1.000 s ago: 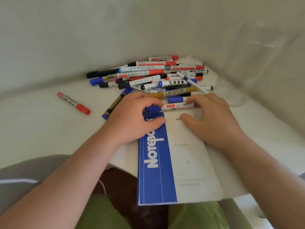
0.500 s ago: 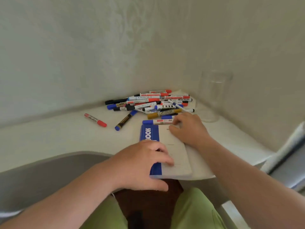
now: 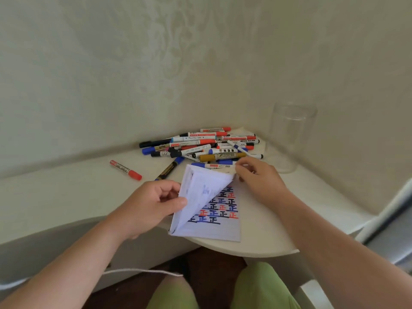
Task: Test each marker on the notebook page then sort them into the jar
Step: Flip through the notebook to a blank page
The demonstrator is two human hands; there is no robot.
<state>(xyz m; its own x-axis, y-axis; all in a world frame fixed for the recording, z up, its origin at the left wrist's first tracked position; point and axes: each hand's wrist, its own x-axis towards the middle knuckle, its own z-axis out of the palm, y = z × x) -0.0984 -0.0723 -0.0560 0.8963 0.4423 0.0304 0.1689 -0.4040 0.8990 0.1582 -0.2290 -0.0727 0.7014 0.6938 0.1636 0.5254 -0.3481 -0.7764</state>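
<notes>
From the head camera, the left hand [image 3: 153, 205] pinches a lifted sheaf of pages of the notebook [image 3: 209, 210] between thumb and curled fingers, holding them tilted up off the page beneath. The right hand [image 3: 260, 179] has its fingers bent round the far top corner of the same sheaf, gripping the paper edge. Under the raised pages, between the two sets of fingertips, lies a page already filled with rows of blue, red and black test marks.

Just beyond the right fingertips sits the pile of markers [image 3: 200, 146], one blue-capped marker touching the notebook's far edge. A lone red marker [image 3: 125, 170] lies well to the left of the left fingers, and a blue-ended marker [image 3: 170, 168] lies just past them. The clear jar [image 3: 292, 137] stands beyond and to the right of the right hand, with no marker visible in it.

Risks, as I judge them: the thin pages could crease or tear at the gripped corner if the hands pull apart, and the right knuckles could nudge the nearest markers, sending them rolling off the curved table [image 3: 267, 237] edge.

Readable writing: the repeated character "正" on the page, and "MARKER PERMANENT" on a gold-barrelled marker; other labels are too small.
</notes>
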